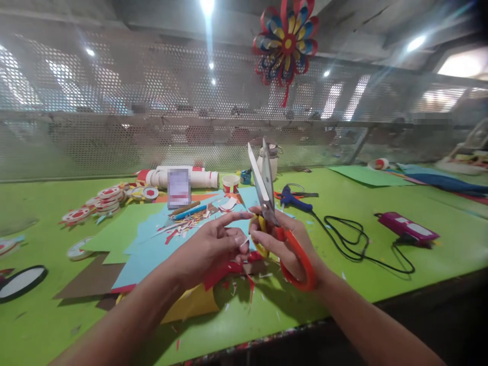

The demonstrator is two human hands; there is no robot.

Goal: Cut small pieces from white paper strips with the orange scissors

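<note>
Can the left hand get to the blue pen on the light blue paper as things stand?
Probably yes. The left hand is pinching a small paper scrap, so its grip is occupied, but the blue pen lies just ahead on the light blue paper with only paper scraps between. The right hand holds the scissors off to the side.

My orange-handled scissors (272,213) stand upright, blades parted (slightly), tips at twelve o'clock; a red paper scrap (217,274) sits at seven.

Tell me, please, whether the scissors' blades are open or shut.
Slightly open: the scissors in the right hand show a narrow gap between the upward tips.
</note>
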